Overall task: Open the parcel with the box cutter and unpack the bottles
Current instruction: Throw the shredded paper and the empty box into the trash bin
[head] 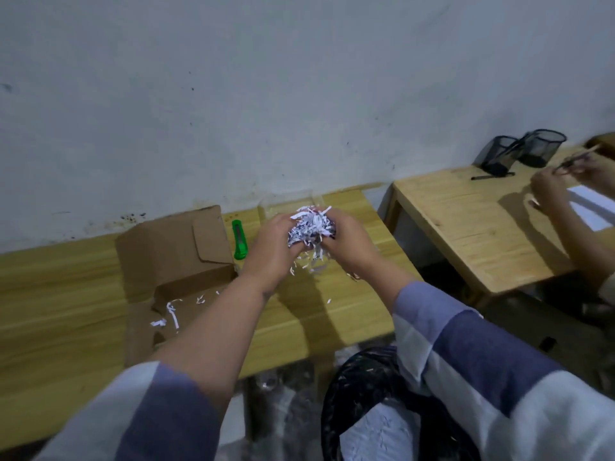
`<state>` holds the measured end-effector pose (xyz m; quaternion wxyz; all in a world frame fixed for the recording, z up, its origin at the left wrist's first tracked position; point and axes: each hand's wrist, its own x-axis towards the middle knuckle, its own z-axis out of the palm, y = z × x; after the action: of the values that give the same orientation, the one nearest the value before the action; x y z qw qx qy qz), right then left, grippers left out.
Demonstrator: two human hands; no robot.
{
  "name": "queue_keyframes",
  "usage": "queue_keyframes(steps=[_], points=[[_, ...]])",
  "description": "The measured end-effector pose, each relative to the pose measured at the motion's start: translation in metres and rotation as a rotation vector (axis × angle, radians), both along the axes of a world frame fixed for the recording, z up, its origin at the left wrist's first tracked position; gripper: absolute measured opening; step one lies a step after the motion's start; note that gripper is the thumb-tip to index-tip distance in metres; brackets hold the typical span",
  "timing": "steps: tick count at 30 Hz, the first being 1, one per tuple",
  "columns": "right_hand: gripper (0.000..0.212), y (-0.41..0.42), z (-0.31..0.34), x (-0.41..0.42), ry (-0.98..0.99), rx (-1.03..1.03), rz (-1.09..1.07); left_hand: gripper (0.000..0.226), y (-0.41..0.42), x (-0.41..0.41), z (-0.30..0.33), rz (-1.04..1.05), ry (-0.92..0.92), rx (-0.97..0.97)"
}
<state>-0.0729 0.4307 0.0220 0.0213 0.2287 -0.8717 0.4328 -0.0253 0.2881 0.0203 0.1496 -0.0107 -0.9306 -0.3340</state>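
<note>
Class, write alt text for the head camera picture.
Both hands, left and right, hold a clump of shredded paper above a wooden table. An opened cardboard box and green box cutter lie to their left.

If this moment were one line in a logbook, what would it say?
parcel: open | box cutter: on table, untouched | left hand + right hand: gripping shredded paper | bottles: none visible

Black mesh pen holders (519, 153) on second wooden table (466, 227); lined bin (366, 394) below.
</note>
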Motion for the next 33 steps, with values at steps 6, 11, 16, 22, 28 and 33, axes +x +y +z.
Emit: queue_keyframes(steps=[6, 11, 16, 22, 28, 33], points=[[0.039, 0.062, 0.004, 0.065, -0.050, 0.006, -0.132, 0.043, 0.051, 0.035, -0.005, -0.171, -0.029, 0.030], [0.040, 0.128, -0.018, 0.116, -0.113, 0.046, -0.286, 0.044, 0.116, 0.064, -0.028, -0.308, -0.123, 0.041], [0.041, 0.188, -0.059, 0.150, -0.229, 0.100, -0.364, 0.045, 0.173, 0.087, -0.069, -0.407, -0.264, 0.035], [0.038, 0.233, -0.128, 0.172, -0.409, 0.129, -0.355, 0.048, 0.216, 0.110, -0.139, -0.433, -0.463, 0.067], [0.041, 0.247, -0.232, 0.169, -0.619, 0.166, -0.275, 0.051, 0.227, 0.121, -0.237, -0.344, -0.645, 0.073], [0.042, 0.254, -0.364, 0.169, -0.870, 0.099, -0.359, 0.057, 0.231, 0.118, -0.370, -0.298, -0.811, 0.011]])
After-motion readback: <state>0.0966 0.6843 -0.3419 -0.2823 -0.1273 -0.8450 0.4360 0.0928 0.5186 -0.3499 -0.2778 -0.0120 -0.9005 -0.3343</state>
